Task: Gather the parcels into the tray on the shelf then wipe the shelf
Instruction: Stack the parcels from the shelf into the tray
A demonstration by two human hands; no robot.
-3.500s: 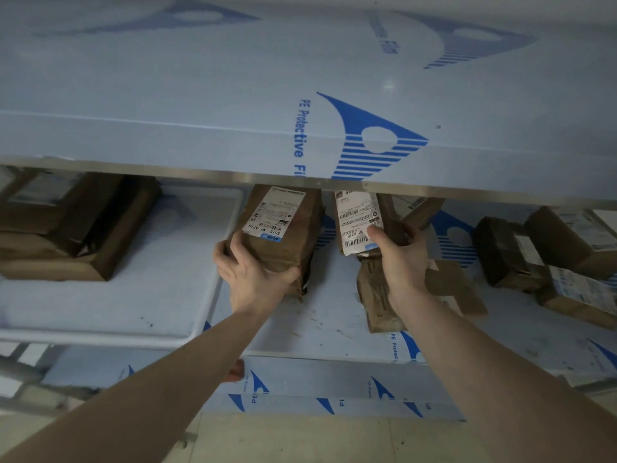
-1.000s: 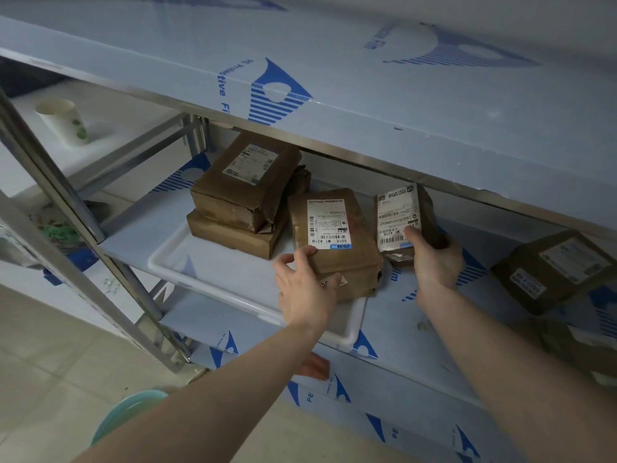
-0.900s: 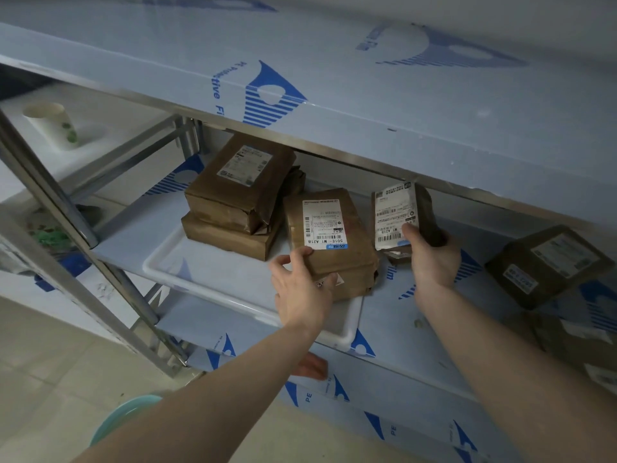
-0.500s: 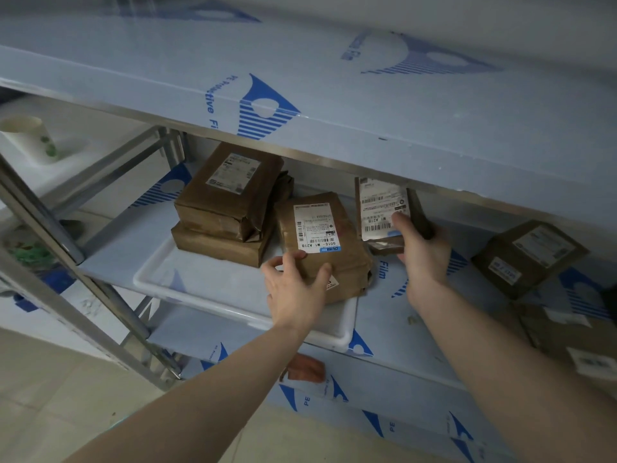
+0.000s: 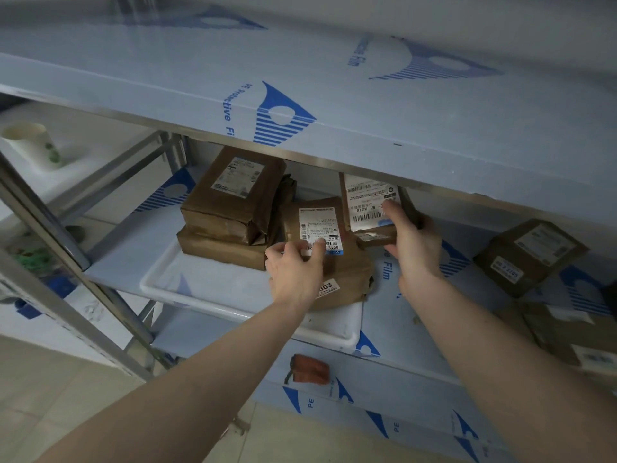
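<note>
A white tray [image 5: 187, 289] sits on the middle shelf [image 5: 394, 315]. Two brown parcels are stacked at its back left, the upper one [image 5: 233, 195] on the lower one [image 5: 217, 248]. A third labelled parcel [image 5: 347, 272] lies at the tray's right end, and my left hand [image 5: 293, 272] rests on top of it, fingertips on its label. My right hand [image 5: 414, 242] grips a smaller labelled parcel [image 5: 367, 202], thumb on the label, holding it tilted above the shelf just right of the tray.
Two more brown parcels lie on the shelf to the right, one further back [image 5: 527, 255] and one near the front edge [image 5: 567, 332]. An orange cloth [image 5: 309, 369] lies on the lower shelf. The upper shelf [image 5: 300, 95] overhangs closely. A steel post [image 5: 43, 208] and a paper cup [image 5: 30, 145] are at left.
My left hand has carried its parcel into the tray, then slid from its near end onto its top. My right hand has brought the smaller parcel left, close to the tray.
</note>
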